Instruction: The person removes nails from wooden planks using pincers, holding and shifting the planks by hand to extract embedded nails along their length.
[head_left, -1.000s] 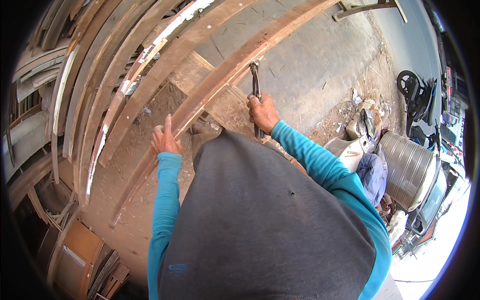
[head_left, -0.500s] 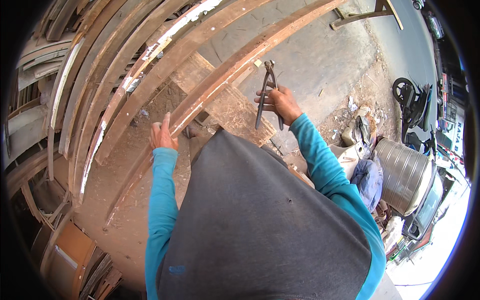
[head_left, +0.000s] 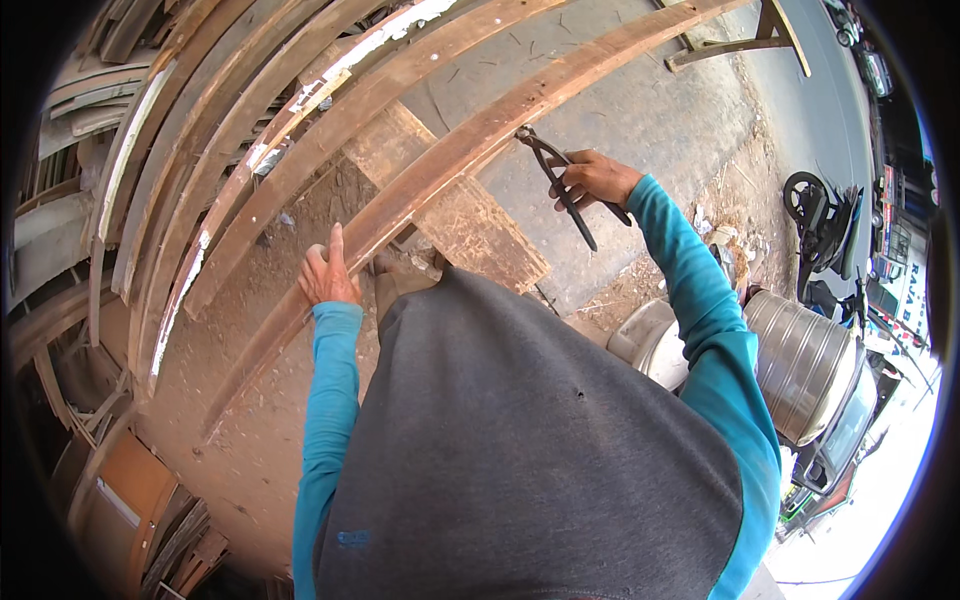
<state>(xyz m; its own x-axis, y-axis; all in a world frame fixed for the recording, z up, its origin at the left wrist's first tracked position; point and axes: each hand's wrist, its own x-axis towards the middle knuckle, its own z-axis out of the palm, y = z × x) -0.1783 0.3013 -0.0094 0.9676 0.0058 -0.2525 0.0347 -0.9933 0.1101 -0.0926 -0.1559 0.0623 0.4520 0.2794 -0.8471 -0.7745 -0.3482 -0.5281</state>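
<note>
A long brown wooden beam (head_left: pixel 432 178) lies slantwise in front of me, across a scuffed wooden board (head_left: pixel 485 235). My left hand (head_left: pixel 330 270) holds the near part of the beam, its forefinger stretched along the wood and the other fingers curled over the edge. In my right hand (head_left: pixel 598 180) is a pair of dark metal pincers (head_left: pixel 552 168), gripped by the handles, which are spread apart. The head of the pincers is at the beam's right edge; whether the jaws bite on anything is too small to tell.
More long timbers (head_left: pixel 290 170) lean side by side at the left, some with flaking white paint. A ribbed metal drum (head_left: pixel 800 345) stands at the right, with a motorcycle (head_left: pixel 825 220) beyond it. A wooden trestle (head_left: pixel 745 45) is at the far right.
My right hand has moved right, and the pincers have tilted so their head meets the beam's edge. The left forefinger now points along the wood. The beam appears slightly shifted.
</note>
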